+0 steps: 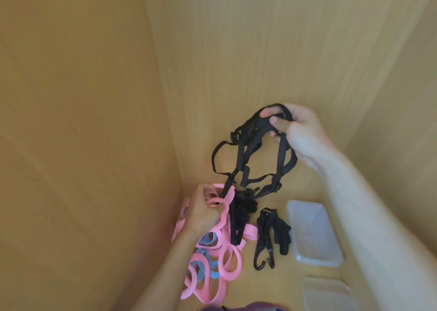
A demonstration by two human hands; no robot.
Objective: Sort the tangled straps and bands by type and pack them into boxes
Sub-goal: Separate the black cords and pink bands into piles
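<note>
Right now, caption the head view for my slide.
Right hand holds up tangled black straps while left hand grips pink bands beside a clear box.

text: none readable | labels: none | brands: none | numbers: none | signs: none

You see warm, even, fairly bright light on the tan wood-grain desk (264, 287), with only faint, soft shadows. The view is slightly soft throughout; the wide lens bends the tan wooden wall panels (71, 97), and the clear plastic box (328, 296) at the bottom edge blurs.
</note>
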